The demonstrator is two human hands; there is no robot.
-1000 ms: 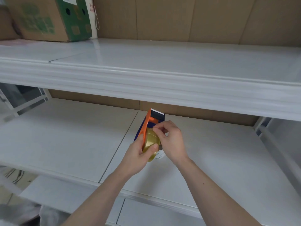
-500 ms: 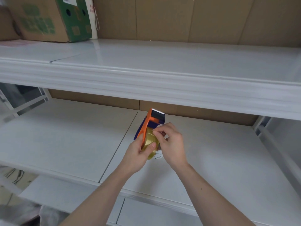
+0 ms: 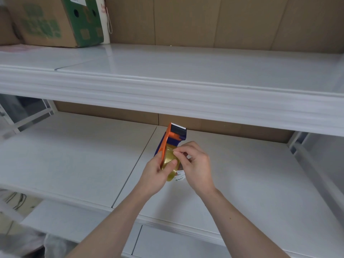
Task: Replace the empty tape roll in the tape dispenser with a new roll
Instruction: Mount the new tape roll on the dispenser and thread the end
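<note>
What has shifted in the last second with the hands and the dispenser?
Little: the right hand has worked its pinching fingertips slightly along the tape roll near the dispenser head. The left hand still grips the dispenser and roll over the lower shelf; the cardboard box is unmoved.

1. An orange and dark blue dispenser [image 3: 170, 141], its cutter end black with a pale toothed edge.
2. A translucent golden-yellow tape roll [image 3: 170, 165] with a white core bearing dark print.
3. Glossy white shelves [image 3: 186, 71], backed by plain brown panels [image 3: 242, 21].
4. A brown cardboard box [image 3: 50, 21] printed with green patterns, one side solid green with black holes.
</note>
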